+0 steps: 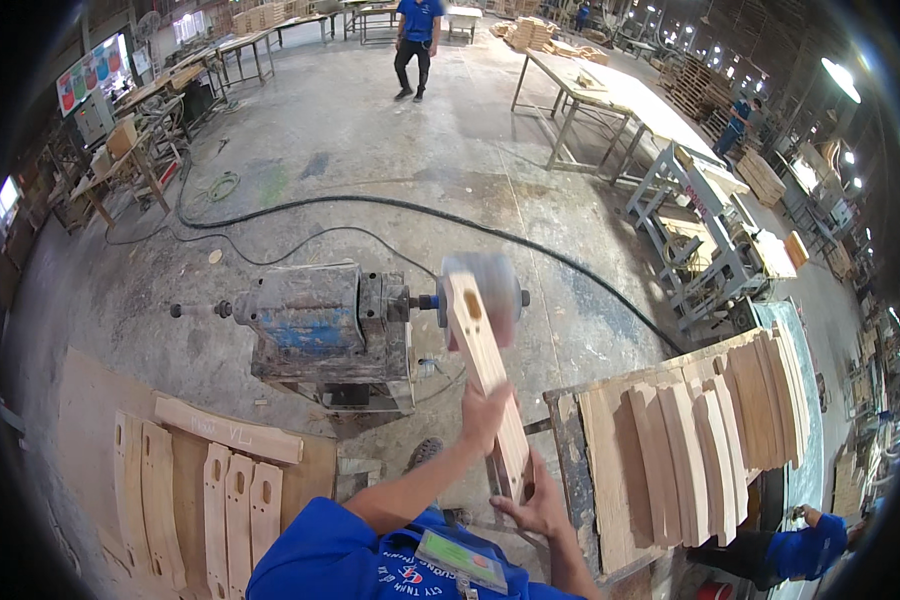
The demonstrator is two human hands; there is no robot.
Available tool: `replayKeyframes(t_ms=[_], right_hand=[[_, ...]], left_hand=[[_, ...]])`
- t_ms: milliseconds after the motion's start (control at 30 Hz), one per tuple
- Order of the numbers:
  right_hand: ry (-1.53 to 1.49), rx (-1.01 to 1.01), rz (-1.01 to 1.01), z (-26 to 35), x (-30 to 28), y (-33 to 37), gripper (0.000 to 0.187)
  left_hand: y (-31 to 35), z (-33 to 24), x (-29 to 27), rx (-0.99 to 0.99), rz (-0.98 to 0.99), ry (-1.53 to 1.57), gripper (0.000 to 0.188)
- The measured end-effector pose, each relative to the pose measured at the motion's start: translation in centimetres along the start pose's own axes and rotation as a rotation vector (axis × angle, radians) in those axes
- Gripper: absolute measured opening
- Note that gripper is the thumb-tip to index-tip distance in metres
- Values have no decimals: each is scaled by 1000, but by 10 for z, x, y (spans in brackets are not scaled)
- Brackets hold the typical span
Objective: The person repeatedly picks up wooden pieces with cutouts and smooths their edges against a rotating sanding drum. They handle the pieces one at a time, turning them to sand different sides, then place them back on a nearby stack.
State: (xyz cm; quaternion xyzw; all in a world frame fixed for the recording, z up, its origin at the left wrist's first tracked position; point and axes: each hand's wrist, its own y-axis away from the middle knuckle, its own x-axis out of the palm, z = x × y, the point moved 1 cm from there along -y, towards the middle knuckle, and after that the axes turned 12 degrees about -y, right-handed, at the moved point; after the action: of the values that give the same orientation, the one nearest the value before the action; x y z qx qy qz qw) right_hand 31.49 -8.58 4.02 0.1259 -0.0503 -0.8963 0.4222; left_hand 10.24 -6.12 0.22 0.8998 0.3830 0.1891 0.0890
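Observation:
A pale wooden bar [486,358] with an oval slot near its far end slants away from me, far end at a blurred spinning sanding drum [500,305]. Whether wood and drum touch, I cannot tell. My left hand [484,416] is closed around the bar's middle. My right hand [542,502] grips its near end, thumb on one side. The drum sits on the shaft of a worn grey and blue motor [310,310], left of the bar.
Slotted wooden pieces [238,510] lie on a board [80,400] at left. Curved wooden pieces [660,460] line a table [600,490] at right. A black hose [370,199] crosses the floor. One person [419,40] stands far ahead; another [810,550] is near the lower right.

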Motion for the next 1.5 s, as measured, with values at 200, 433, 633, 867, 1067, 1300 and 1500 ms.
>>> replayKeyframes(t_ms=[200,433,633,867,1067,1300,1500], right_hand=[[-914,340,434,10,-16,-105,83],[-510,151,146,22,1,-229,51],[-629,207,193,-51,2,-143,45],[-269,-53,38,-43,15,-57,84],[660,-176,-182,34,32,-161,102],[847,-241,-98,-40,29,-64,102],[-177,183,-55,-38,17,-17,95]], left_hand=[[-77,-76,-5,97,250,150,46],[-120,-78,13,836,-230,-1165,91],[-70,-29,12,826,-75,-1205,91],[6,-3,12,736,70,-753,92],[-103,-42,0,804,-291,-985,76],[-58,-11,-1,867,-141,-1177,72],[-58,-40,15,839,55,-1214,65]])
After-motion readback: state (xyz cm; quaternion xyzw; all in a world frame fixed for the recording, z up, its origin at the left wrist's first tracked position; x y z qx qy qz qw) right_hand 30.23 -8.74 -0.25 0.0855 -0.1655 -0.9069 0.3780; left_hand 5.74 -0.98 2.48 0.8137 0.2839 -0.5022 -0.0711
